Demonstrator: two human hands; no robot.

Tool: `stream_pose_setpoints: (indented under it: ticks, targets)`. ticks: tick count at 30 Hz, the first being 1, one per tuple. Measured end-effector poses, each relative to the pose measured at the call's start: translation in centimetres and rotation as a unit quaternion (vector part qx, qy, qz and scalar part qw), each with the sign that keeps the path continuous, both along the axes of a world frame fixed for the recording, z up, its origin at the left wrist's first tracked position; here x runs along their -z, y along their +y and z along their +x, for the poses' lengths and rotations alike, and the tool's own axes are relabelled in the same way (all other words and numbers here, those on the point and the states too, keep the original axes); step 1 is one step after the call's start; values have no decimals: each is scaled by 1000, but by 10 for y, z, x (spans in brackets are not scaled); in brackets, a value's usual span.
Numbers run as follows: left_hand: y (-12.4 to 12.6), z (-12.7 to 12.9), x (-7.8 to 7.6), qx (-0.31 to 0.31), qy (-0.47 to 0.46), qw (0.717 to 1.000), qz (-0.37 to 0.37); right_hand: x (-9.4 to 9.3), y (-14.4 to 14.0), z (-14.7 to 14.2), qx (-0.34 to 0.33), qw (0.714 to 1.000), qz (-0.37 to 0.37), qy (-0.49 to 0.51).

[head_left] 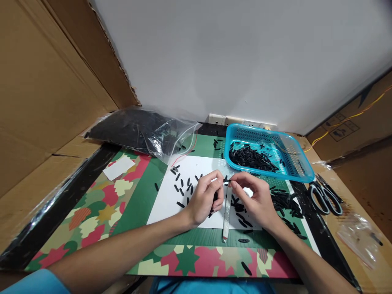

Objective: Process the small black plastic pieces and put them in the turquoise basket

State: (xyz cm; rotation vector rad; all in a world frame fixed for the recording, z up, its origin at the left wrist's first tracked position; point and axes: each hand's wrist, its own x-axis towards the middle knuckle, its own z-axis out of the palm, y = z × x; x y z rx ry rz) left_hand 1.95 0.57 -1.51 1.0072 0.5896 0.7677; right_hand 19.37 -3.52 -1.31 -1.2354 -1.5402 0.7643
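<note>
My left hand (208, 194) and my right hand (252, 194) meet over a white sheet of paper (165, 204). Between their fingertips is a small black elongated piece (227, 180), pinched at both ends. More black shows under the curled fingers of my left hand, too hidden to name. Below the hands lies a narrow whitish strip (226, 216), pointing towards me. Loose black pieces (180, 188) are scattered over the paper on the left, and a denser pile (284, 202) lies right of my right hand.
A blue plastic basket (269, 173) with black pieces stands at the back right. A clear zip bag (137, 128) full of black material lies at the back left. Scissors (324, 198) and a small plastic bag (359, 239) lie at the right. Cardboard (55, 61) and a wall (229, 61) enclose the table.
</note>
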Motion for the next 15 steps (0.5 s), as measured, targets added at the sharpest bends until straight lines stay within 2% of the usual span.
stream_pose_setpoints:
  ticks: [15]
  targets:
    - [1, -1, 4, 13, -10, 1000, 3, -4, 0, 2, -9, 1000, -21, -1]
